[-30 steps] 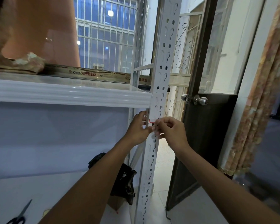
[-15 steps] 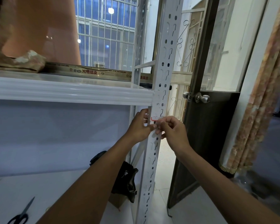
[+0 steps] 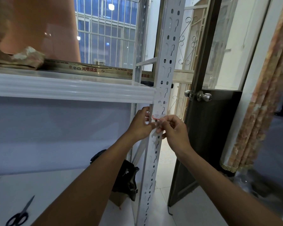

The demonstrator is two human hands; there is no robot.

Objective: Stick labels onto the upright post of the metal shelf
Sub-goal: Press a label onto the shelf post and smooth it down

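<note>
Head view: the left hand [image 3: 141,126] gripped the upright post [image 3: 164,75] at its left edge, fingers [image 3: 145,111] curled round it; the right hand [image 3: 175,132] pinched a red-bordered label [image 3: 155,117] against its front.

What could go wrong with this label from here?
1. The label lies over slots in the post. Where no metal backs it, it may pucker or lift.
2. The right hand pinches its lower edge while the left hand grips the post beside it. An uneven pull could set it crooked or crease it.
3. It sits just under the shelf, so there is probably little room to shift it upward.
</note>
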